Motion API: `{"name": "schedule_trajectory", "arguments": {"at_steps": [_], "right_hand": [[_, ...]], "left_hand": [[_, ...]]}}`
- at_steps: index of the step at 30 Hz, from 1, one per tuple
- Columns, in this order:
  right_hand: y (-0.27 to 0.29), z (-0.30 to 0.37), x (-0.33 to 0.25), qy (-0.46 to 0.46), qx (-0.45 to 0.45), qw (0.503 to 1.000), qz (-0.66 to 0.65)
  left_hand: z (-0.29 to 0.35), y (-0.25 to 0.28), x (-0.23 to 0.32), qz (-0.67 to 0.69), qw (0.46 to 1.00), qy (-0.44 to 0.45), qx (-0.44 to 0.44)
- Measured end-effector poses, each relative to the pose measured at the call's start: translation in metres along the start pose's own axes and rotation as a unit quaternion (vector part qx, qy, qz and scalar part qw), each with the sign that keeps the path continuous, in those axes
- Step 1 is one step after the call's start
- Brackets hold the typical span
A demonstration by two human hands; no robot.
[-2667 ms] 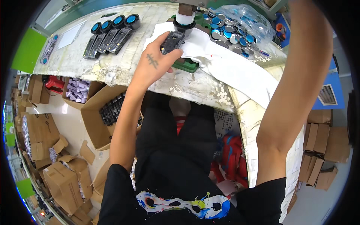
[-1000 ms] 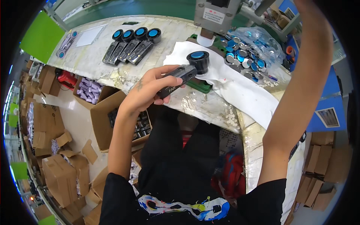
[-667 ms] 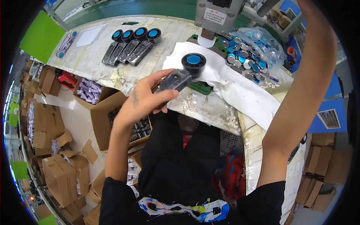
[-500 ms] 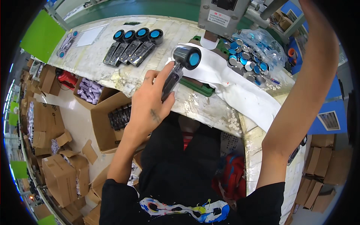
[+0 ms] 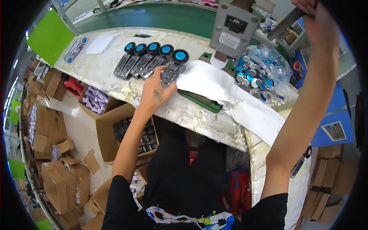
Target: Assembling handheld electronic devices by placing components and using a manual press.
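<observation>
My left hand [image 5: 155,91] is closed round the dark see-through handle of a handheld fan [image 5: 171,73], its thumb on one side and fingers on the other. The fan's round black head bears a blue disc and faces up. It lies at the right end of a row of similar fans [image 5: 143,63] on the worktable. High at the right edge, my right hand [image 5: 312,13] grips the end of the lever [image 5: 285,25] of a grey bench press [image 5: 232,28]. Under the press ram, a white cloth [image 5: 207,78] drapes over a green base [image 5: 201,100].
Loose blue and silver discs [image 5: 251,73] lie right of the press beside a clear plastic bag [image 5: 274,57]. A purple-white fan [image 5: 76,50] rests at the far left. Cardboard boxes [image 5: 109,136] with dark and lilac parts stand below the worktable's [image 5: 199,124] front edge.
My left hand has carried the fan leftward from beside the press and set it against the row, its head turned up. The right hand stays up at the lever; the view has shifted slightly.
</observation>
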State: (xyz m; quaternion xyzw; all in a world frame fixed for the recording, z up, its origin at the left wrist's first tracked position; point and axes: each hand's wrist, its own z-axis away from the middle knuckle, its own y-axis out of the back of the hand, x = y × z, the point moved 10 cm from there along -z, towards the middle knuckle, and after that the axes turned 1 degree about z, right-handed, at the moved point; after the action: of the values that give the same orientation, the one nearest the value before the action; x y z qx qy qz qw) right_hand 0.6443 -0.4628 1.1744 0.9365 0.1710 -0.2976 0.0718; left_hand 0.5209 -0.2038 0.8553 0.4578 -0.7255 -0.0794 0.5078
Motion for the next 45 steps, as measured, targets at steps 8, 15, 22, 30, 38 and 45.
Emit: {"name": "schedule_trajectory", "arguments": {"at_steps": [8, 15, 22, 30, 38, 45], "right_hand": [[0.043, 0.056, 0.02, 0.037, 0.006, 0.951, 0.306], [0.239, 0.257, 0.005, -0.163, 0.041, 0.648, 0.743], [0.353, 0.437, -0.025, -0.471, 0.204, 0.623, 0.591], [0.115, 0.344, 0.035, -0.347, -0.008, 0.886, 0.308], [0.126, 0.246, 0.16, -0.231, -0.105, 0.858, 0.447], [0.15, 0.245, 0.235, -0.29, -0.124, 0.789, 0.527]], "left_hand": [[-0.008, -0.022, -0.014, -0.233, 0.965, -0.116, 0.037], [0.01, 0.01, 0.04, -0.124, 0.972, -0.162, 0.114], [0.103, -0.09, 0.134, 0.215, 0.973, -0.068, -0.046], [0.145, -0.19, 0.21, 0.538, 0.794, 0.133, -0.251], [0.112, -0.122, 0.133, 0.561, 0.771, 0.273, -0.126], [0.089, -0.106, 0.105, 0.57, 0.764, 0.279, -0.116]]}}
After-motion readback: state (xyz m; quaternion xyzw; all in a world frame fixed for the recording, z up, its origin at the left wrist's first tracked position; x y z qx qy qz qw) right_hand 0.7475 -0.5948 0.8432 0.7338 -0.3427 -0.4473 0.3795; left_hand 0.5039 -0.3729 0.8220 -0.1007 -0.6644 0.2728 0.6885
